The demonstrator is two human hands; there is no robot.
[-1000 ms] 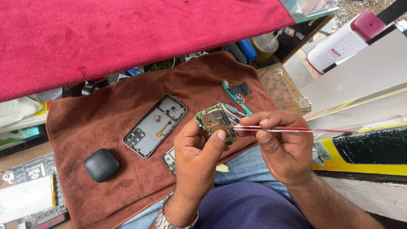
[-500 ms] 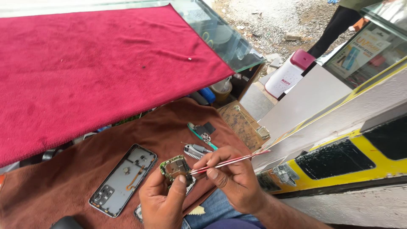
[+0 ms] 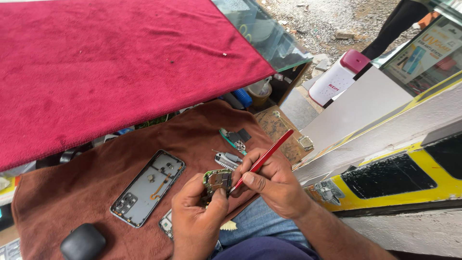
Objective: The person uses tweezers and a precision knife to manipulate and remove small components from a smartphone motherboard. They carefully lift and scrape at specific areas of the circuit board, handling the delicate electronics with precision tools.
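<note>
My left hand pinches a small green phone circuit board over my lap. My right hand grips red tweezers, their tip touching the board's right edge and their tail pointing up and right. An opened phone frame lies face up on the brown towel to the left of my hands. A small screwdriver and a green-edged board piece lie on the towel just beyond my hands.
A black rounded case sits at the towel's near left corner. A red cloth covers the glass counter beyond. A white and pink container stands at the right, and a yellow-framed cabinet lies close on my right. A person's dark legs stand at the top right.
The camera view has swung up and left. My right hand has tilted the red tweezers from nearly level to steeply slanted, tip down on the board. My left hand still holds the board.
</note>
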